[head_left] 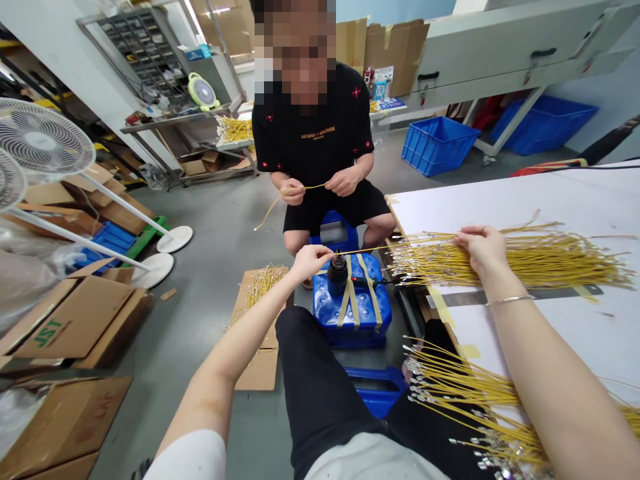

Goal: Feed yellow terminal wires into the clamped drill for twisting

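My left hand [310,261] pinches a thin yellow wire [380,247] just beside the top of a black drill chuck [338,272]. The drill stands upright, strapped with tan tape to a blue plastic case [350,320]. That wire stretches right to my right hand [483,248], whose fingers close on a large bundle of yellow wires with metal terminals [520,260] lying on a white table [500,200]. Another bunch of terminated wires [465,400] hangs over the table edge, below my right forearm.
A seated person opposite holds a yellow wire in both hands. A steel ruler [520,297] lies on the table. More wires rest on cardboard [263,287] on the floor. Cardboard boxes and fans stand at left, blue crates at the back right.
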Demonstrator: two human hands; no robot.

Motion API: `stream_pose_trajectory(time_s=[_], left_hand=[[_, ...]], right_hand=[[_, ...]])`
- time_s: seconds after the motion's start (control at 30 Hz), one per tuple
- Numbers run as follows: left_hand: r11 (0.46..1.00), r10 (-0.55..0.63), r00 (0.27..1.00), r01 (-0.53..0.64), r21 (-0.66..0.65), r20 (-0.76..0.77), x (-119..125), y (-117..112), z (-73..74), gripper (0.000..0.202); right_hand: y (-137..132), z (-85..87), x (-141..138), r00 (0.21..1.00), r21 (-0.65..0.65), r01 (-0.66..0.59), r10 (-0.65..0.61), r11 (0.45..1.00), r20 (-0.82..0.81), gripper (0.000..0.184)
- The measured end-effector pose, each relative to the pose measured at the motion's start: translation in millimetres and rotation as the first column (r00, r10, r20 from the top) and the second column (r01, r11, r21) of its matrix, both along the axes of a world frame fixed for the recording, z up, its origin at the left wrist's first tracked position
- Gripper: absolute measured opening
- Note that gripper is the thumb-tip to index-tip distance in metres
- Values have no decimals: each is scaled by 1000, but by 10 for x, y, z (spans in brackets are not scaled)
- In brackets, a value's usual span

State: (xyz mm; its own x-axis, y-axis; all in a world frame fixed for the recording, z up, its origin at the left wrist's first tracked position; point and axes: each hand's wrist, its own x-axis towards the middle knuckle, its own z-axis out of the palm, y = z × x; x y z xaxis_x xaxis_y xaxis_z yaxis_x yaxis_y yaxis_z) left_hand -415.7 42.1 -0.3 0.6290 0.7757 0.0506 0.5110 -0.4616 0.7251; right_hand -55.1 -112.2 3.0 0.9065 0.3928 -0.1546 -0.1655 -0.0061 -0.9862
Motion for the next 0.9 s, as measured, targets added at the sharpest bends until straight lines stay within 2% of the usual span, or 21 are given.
stream_pose_trajectory(time_s=[0.23,0.37,0.5,0.67,0.77,0.9], left_hand=[[994,15,1000,-12,112,-21,-16,-90,13,21],[960,-7,1000,9,279,-8,-30,-108,-58,22],[870,8,1000,-12,493,11,-40,-123,-188,23],[706,11,1000,-20,708,17,-52,-149,-310,27],[616,18,1000,-15,787,4,-65,-162,-333,31],[549,15,1000,-11,836,4,-75,-161,-366,29]], right_hand=[[-5,-37,34,1000,1,-13,13,1000,6,23],[-9,-54,51,999,2,-36,35,999,14,26],[-18,-49,49,999,11,-43,43,999,27,28],[-37,-36,40,996,28,-77,76,997,53,29],[-47,-34,36,994,30,-91,89,995,70,29],[-59,-45,46,989,28,-115,112,993,92,28]])
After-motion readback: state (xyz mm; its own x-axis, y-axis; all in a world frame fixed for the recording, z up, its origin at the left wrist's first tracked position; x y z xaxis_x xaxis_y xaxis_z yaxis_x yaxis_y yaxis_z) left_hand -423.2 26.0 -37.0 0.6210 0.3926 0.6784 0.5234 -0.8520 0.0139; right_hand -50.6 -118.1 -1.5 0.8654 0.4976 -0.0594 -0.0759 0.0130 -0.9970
